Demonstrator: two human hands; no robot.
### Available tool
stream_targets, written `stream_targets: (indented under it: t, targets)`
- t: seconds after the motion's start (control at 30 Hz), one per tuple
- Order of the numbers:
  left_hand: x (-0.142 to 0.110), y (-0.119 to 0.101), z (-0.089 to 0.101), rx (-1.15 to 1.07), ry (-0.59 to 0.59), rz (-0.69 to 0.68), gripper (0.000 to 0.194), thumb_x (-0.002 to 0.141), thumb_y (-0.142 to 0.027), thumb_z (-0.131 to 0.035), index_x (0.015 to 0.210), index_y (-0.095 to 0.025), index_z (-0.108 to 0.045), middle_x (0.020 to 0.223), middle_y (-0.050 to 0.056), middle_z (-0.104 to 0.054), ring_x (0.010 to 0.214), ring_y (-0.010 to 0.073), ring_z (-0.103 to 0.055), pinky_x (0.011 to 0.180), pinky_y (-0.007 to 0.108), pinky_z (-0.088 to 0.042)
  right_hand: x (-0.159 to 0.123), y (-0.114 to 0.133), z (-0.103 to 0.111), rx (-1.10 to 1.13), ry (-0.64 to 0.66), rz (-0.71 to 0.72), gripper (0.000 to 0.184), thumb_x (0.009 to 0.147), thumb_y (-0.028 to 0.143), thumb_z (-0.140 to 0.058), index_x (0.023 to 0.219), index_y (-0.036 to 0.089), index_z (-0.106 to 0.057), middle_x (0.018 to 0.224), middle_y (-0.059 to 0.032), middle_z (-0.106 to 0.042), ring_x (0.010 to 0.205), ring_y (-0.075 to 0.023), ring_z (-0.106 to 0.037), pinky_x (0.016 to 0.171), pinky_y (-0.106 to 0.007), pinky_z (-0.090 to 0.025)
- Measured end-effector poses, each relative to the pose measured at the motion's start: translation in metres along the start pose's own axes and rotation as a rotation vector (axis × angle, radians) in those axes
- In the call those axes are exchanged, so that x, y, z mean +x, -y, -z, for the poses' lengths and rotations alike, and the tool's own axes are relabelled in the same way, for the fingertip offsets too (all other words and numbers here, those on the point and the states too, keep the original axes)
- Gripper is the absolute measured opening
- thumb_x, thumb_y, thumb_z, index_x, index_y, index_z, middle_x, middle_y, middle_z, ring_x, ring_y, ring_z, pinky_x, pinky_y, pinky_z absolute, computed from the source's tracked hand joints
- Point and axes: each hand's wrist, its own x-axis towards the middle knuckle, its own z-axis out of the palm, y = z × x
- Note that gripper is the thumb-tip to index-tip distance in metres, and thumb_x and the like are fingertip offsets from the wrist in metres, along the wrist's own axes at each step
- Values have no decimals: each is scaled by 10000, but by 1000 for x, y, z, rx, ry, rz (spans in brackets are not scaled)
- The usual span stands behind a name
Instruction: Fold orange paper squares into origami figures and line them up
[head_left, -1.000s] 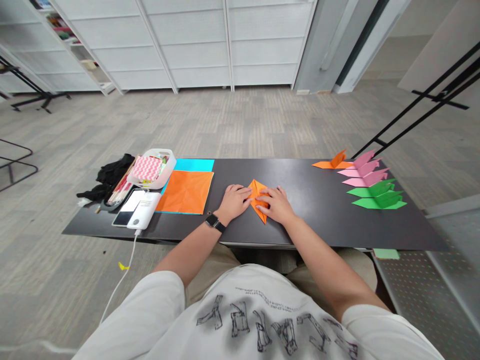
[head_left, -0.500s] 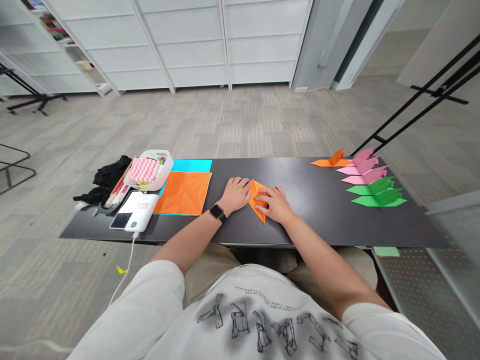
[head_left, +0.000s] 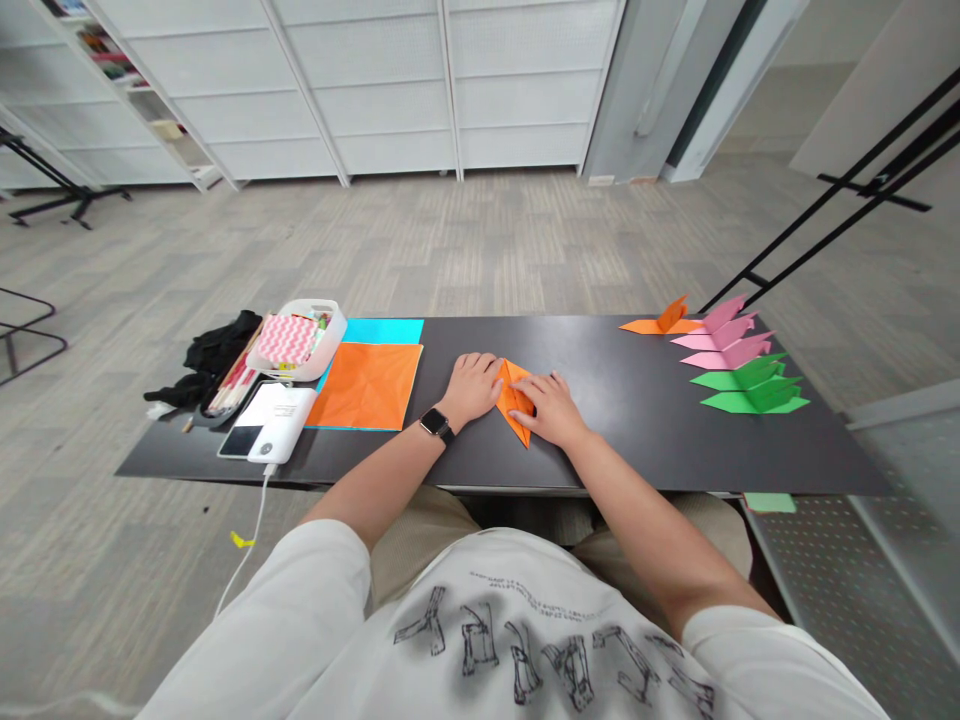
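A folded piece of orange origami paper, narrowed to a point toward me, lies on the dark table in front of my body. My left hand rests palm down at its left edge, fingers stretched out and fingertips touching the paper. From the right, my right hand reaches over it with fingers apart. Its thumb and forefinger press on the paper's surface, and part of the right edge is hidden under that hand. Neither hand lifts the paper off the table.
Square orange sheets lie left, over blue sheets. Beyond them are a white basket, a white power bank with a cable and a black cloth. Folded orange, pink and green paper birds stand right.
Both hands stay nearly in place on the orange paper. The right fingers have shifted slightly over its surface.
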Motion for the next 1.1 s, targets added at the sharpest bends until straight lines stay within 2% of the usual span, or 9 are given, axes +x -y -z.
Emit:
stream_targets:
  t: [0.33,0.5,0.67,0.8,0.93,1.1]
  targets:
    - [-27,-18,16,6,56,-29,249,1020,-307,-619,1244,-219,-683,1392,113,-665,1280,310,-578,1143,495,-420,0,0,0,-35,16,2,351,1000,441,-709,1330,328,-756,1397,-80,-703,1313,-320,-608,1282,-656,-246]
    - [-31,-23,11,11,56,-36,241,1059,-303,-573,1243,-209,-699,1369,110,-701,1286,304,-595,1149,504,-432,0,5,0,-87,1,-32,345,1048,430,-637,1353,319,-751,1397,-92,-696,1305,-326,-599,1279,-663,-243]
    - [-24,-23,3,8,34,-20,267,1069,-282,-543,1240,-226,-740,1476,98,-674,1388,311,-557,1243,549,-370,2,7,-1,-147,-17,-76,368,1063,386,-592,1400,315,-723,1404,-105,-686,1300,-342,-581,1287,-706,-186]
    - [-31,-29,8,-24,60,3,389,1048,-400,-599,1380,-222,-691,1559,124,-619,1457,329,-522,1296,580,-325,2,7,-1,-134,-15,-88,374,1051,369,-588,1399,334,-722,1404,-98,-683,1298,-340,-575,1292,-706,-181]
    - [-46,-43,17,-52,106,17,562,1015,-416,-633,1532,-203,-572,1627,150,-553,1514,333,-487,1338,573,-278,3,7,-1,-135,-8,-95,382,1043,347,-583,1397,326,-726,1415,-102,-680,1307,-346,-570,1288,-700,-200]
    - [-60,-60,18,-102,135,50,677,985,-439,-657,1595,-199,-489,1641,152,-541,1529,337,-481,1350,584,-256,2,7,-1,-141,5,-102,396,1041,339,-581,1413,321,-716,1427,-102,-675,1318,-343,-564,1286,-685,-218]
